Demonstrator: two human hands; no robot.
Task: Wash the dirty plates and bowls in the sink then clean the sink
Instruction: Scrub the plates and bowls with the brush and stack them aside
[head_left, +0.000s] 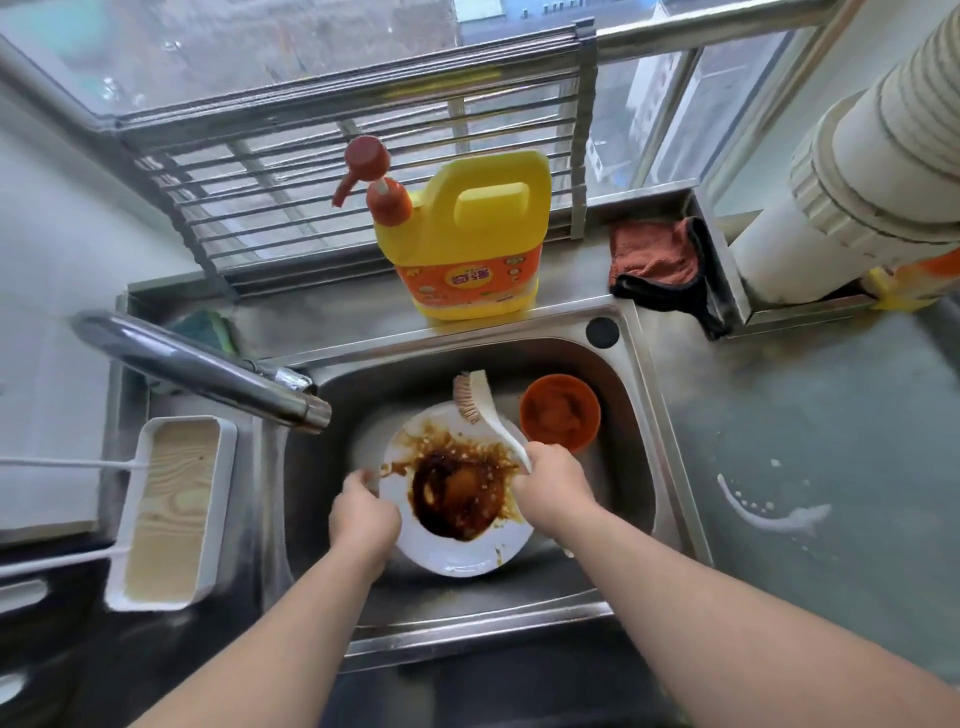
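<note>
I take the sink (636, 415) as my landmark. Inside it, toward the near side, lies a white plate (457, 551) still thick with dark brown sauce. My left hand (363, 514) grips the plate's left rim, fingers curled over the edge. My right hand (553, 486) is wrapped round the white handle of a dish brush (485, 410), whose bristle head sits at the far edge of the plate, not on the sauce. I judge that scrubbing has not really begun, since the sauce looks unbroken and I see no suds or running water.

At the far right of the sink sits an orange bowl (560, 413), smeared with reddish residue and untouched. The faucet (208, 371) reaches in from the sink's left, and I see no stream from it. On the ledge behind the sink stands a yellow detergent jug (467, 234) with a red pump. A green sponge (205, 327) lies behind the sink's far left corner and a brown cloth (657, 260) behind its far right corner.

So by my reading the task is at its start: one plate in hand, the bowl waiting, and the sink itself still to be cleaned. A white smear on the counter (831, 441) right of the sink may be spilled soap or foam; I cannot tell.
</note>
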